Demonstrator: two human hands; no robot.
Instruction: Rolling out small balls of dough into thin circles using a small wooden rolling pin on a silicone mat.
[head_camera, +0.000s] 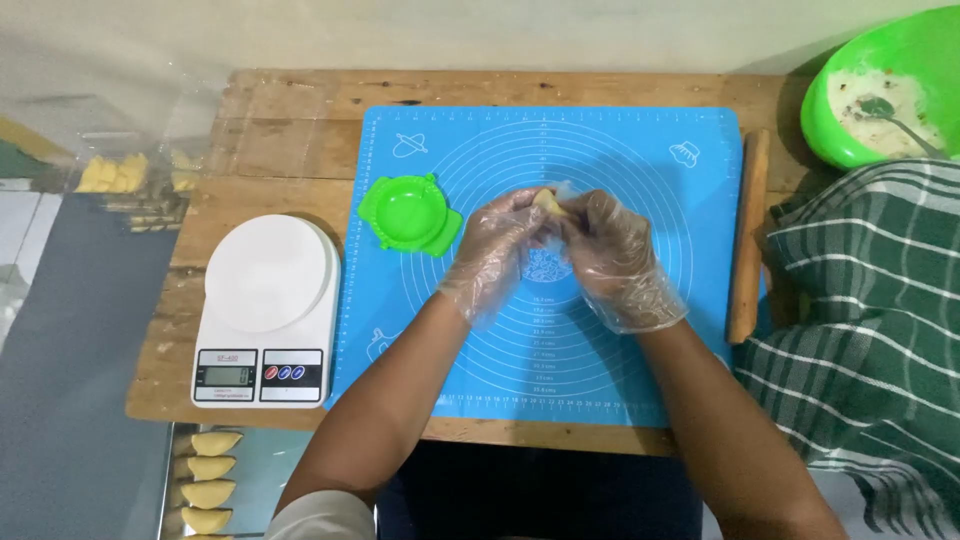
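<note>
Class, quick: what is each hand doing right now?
Left hand: gloved, closed on the piece of dough.
Right hand: gloved, closed on the same piece of dough.

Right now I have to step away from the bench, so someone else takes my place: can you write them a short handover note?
Left hand and right hand, both in clear plastic gloves, pinch one small yellow dough piece together above the blue silicone pastry mat.
Green plastic dumpling press lies open on the mat's left edge; white digital kitchen scale sits left of it, wooden rolling pin on the right, green bowl of filling with a spoon far right.
Done: folded yellow pastries lined on a tray below the table.
Left: the piece in hand is not yet shaped.
</note>
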